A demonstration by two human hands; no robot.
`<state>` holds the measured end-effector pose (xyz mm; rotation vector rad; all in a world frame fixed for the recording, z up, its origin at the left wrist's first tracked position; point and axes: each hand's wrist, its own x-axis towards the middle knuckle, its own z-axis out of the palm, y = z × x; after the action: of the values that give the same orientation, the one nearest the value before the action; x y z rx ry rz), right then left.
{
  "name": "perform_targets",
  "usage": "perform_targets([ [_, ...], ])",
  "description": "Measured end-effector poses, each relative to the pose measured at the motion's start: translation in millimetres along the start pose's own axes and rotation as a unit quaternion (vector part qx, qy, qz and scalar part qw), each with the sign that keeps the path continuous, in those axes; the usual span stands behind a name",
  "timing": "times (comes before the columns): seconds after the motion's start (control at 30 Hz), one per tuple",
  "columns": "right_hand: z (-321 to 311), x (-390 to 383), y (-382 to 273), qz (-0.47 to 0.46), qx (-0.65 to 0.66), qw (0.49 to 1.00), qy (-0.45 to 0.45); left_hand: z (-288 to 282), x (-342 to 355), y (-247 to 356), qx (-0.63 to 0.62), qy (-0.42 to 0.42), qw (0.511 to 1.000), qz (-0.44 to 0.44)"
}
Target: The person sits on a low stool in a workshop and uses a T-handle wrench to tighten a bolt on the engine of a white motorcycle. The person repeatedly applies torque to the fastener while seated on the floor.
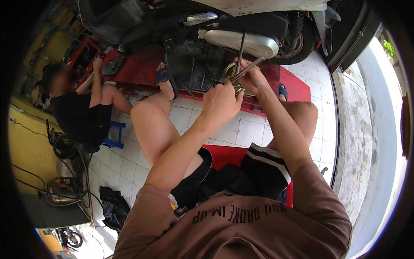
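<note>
My left hand (pixel 221 102) is closed round the lower end of a grey metal rod (pixel 254 63), which slants up to the right across my other hand. Close beside it, my right hand (pixel 251 78) has its fingers bent round a dark slim rod (pixel 241 46) that points up toward the scooter. What kind of tools these rods are, I cannot make out. Beneath both hands is a round gold-coloured tin (pixel 227 71), partly covered by them; its contents are mostly hidden. Just beyond stands the scooter's silver engine side cover (pixel 241 42).
A red platform (pixel 297 84) runs under the scooter, with a dark oily tray (pixel 189 64) on it. At the left a co-worker (pixel 79 101) sits on a blue stool (pixel 115 134). Cables (pixel 64 146) and a black bag (pixel 115 207) lie at the lower left.
</note>
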<state>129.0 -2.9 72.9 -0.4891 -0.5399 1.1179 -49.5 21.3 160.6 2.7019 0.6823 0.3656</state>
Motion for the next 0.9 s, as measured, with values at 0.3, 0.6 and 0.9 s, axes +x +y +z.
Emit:
perform_targets([
  [0.3,6,-4,0,0.010,-0.004,1.000,0.010,1,-9,16,-0.009,-0.011,1.000,-0.010],
  [0.6,7,0,1,0.004,-0.010,1.000,-0.005,-13,-2,8,-0.059,0.003,0.998,0.036],
  [0.9,3,4,-4,0.004,-0.010,1.000,-0.027,-8,-15,-7,-0.055,-0.095,0.985,0.132],
])
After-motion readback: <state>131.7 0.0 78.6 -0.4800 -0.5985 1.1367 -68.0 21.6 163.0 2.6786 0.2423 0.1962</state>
